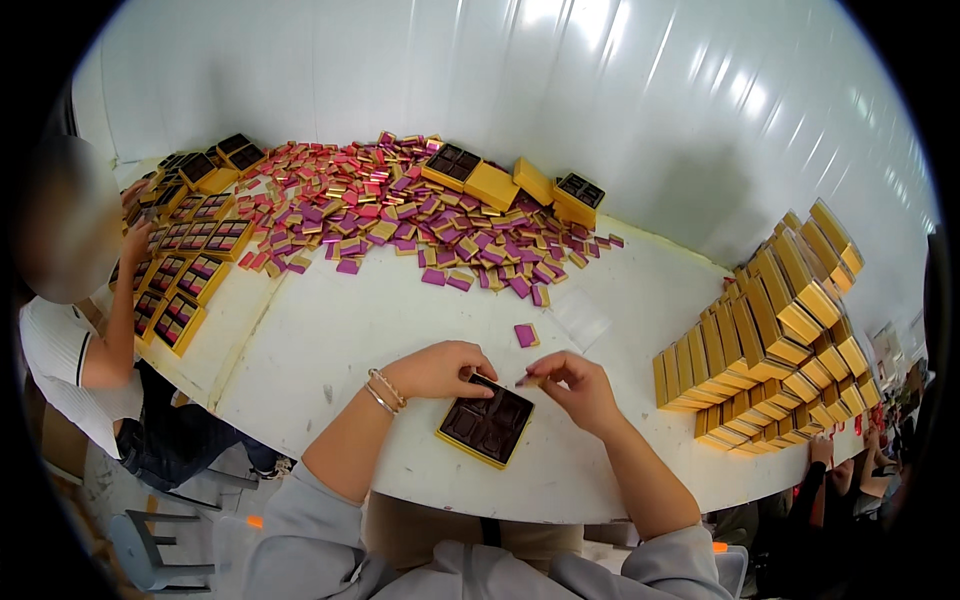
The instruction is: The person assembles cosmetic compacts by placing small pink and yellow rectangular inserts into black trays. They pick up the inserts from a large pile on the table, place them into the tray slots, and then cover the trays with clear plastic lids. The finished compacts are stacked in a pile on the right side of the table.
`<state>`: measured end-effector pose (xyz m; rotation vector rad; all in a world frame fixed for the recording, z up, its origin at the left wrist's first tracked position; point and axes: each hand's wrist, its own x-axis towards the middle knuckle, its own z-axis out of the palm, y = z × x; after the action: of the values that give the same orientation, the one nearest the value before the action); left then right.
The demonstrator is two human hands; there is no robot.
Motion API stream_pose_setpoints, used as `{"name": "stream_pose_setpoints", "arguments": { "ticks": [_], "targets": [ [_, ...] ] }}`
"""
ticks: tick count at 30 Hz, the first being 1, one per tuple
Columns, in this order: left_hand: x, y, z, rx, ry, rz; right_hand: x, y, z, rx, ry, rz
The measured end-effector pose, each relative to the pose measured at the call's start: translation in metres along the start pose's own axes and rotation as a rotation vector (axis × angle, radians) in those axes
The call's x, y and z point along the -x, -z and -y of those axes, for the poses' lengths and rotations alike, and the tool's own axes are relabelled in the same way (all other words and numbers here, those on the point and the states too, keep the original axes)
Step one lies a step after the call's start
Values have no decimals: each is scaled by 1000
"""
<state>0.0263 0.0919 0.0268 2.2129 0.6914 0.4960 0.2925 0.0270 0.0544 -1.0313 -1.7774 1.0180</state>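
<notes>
The box (486, 424), a yellow square with a dark tray of empty pockets, lies on the white table (330, 340) at 6 o'clock, near the table's front edge. The left hand (440, 370) rests at the box's 11 o'clock corner, fingers curled down onto its rim. The right hand (578, 388), at the box's 1 o'clock, pinches a small wrapped piece (530, 379) between thumb and fingertips just above the tray. 1 pink piece (526, 335) lies alone at 12 o'clock of the hands. Farther at 12 o'clock spreads a heap (420, 215) of pink and gold pieces. Stacked yellow boxes (770, 340) stand at 3 o'clock; filled boxes (185, 270) sit at 9 o'clock beside another person (70, 340)
</notes>
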Motion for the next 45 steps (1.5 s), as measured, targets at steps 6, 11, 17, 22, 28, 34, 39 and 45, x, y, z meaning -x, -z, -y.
{"name": "stream_pose_setpoints", "arguments": {
  "ticks": [6, 11, 17, 22, 28, 34, 39, 45],
  "targets": [
    [1, 2, -3, -8, 80, -24, 26, -12, 12, 304, 175, 58],
    [0, 4, -7, 12, 76, -54, 20, -11, 8, 278, 272, 26],
    [-4, -1, -12, 238, 166, -95, 21, -4, -4, 275, 279, -131],
    [0, 2, 0, 323, 179, -199, 23, -12, 5, 310, 298, -117],
    [19, 36, -13, 114, 290, 144, 28, -11, -10, -17, 48, -136],
    [1, 3, -12, 152, 181, 29, 25, -14, -2, -530, -106, -59],
    [-10, -15, -22, 94, 166, -26, 25, -9, -7, -403, -45, -74],
    [-8, -14, -20, 134, 193, -27, 21, 4, -3, 198, 275, 21]
  ]
}}
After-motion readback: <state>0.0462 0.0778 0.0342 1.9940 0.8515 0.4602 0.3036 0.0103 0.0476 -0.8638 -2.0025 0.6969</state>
